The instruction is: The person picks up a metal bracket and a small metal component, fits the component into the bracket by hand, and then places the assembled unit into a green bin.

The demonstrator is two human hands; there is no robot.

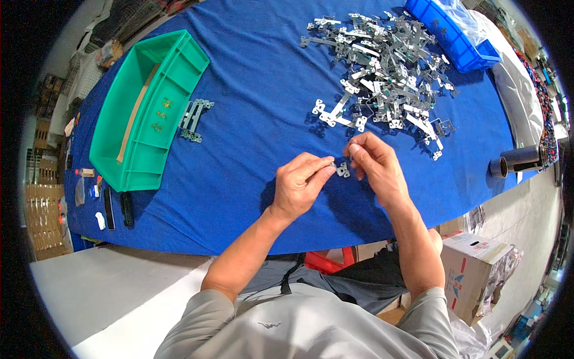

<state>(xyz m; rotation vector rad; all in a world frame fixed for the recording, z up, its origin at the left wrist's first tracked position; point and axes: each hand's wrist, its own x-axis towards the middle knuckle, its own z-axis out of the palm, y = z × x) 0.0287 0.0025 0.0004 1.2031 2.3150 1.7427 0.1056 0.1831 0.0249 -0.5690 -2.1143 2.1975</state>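
Above the blue cloth, my left hand (301, 182) pinches one end of a small silvery metal bracket (342, 170) between thumb and fingertips. Just to its right, my right hand (376, 163) has its thumb and fingers pressed together close to the bracket's other side; whatever sits between those fingertips is too small to make out. A large heap of similar stamped metal brackets (388, 72) lies beyond my right hand. Several more brackets (192, 121) lie together beside the green bin, left of my hands.
A green plastic bin (173, 113) stands at the left, a blue crate (454, 39) with clear plastic at the far right. Dark cylinders (520, 160) sit at the right edge. A black strip-like object (109, 208) lies at the near left. A cardboard box (472, 269) stands below the table's right side.
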